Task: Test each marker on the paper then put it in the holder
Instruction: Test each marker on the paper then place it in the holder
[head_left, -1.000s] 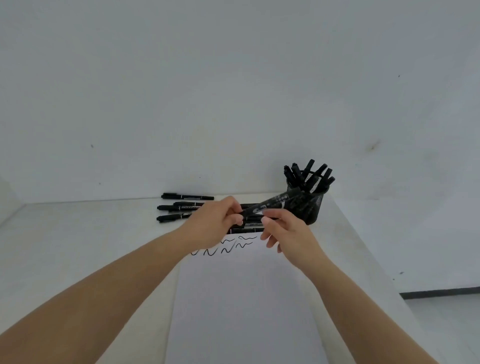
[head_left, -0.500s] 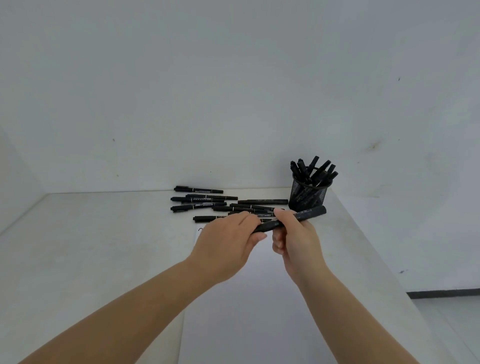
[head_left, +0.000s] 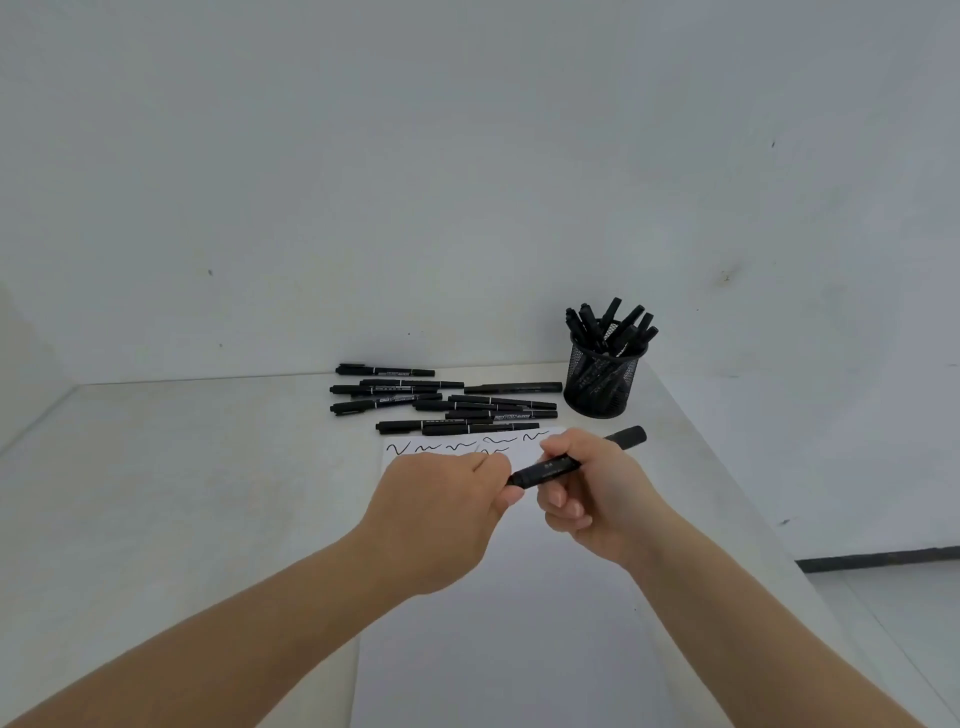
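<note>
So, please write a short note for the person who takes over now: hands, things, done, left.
Left hand and right hand both grip one black marker above the paper.
Mesh holder at the table's far right already holds several markers.
Loose markers lie beyond the paper's far edge.
Done: some squiggles on the paper.
Left: test the held marker, put it in the holder, then the loose ones.

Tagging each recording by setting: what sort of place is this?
Probably a bare indoor test station: plain white table against blank white walls, with only white paper, loose black markers and a black mesh holder.
</note>
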